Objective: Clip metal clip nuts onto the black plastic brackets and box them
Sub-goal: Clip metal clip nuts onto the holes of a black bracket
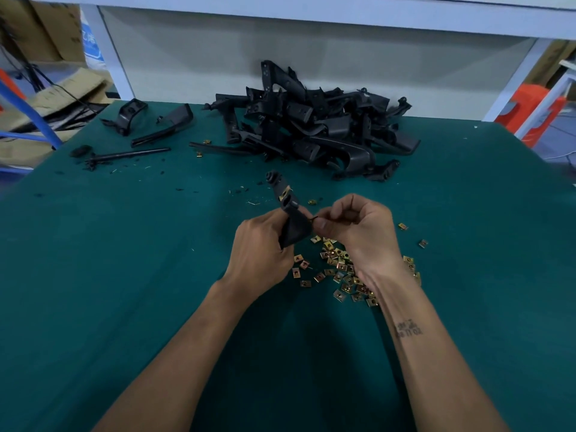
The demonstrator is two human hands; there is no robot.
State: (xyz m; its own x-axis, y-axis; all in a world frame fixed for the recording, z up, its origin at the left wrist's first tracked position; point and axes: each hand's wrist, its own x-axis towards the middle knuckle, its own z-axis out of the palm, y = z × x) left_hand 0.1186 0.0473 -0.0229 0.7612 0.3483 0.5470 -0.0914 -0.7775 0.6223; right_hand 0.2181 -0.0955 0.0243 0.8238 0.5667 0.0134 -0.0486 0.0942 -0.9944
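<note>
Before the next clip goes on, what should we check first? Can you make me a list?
1. Bracket held firmly: ok, the left hand grips its lower end.
2. Clip ready: ok, the right hand pinches a clip nut at the bracket's edge.
3. Earlier clip fitted: ok, a gold one sits higher on the bracket.
4. Spare clips near: ok, a pile lies under the right wrist.
5. More brackets waiting: ok, a heap behind.
6. Box to fill: cannot tell, none plainly in view.
</note>
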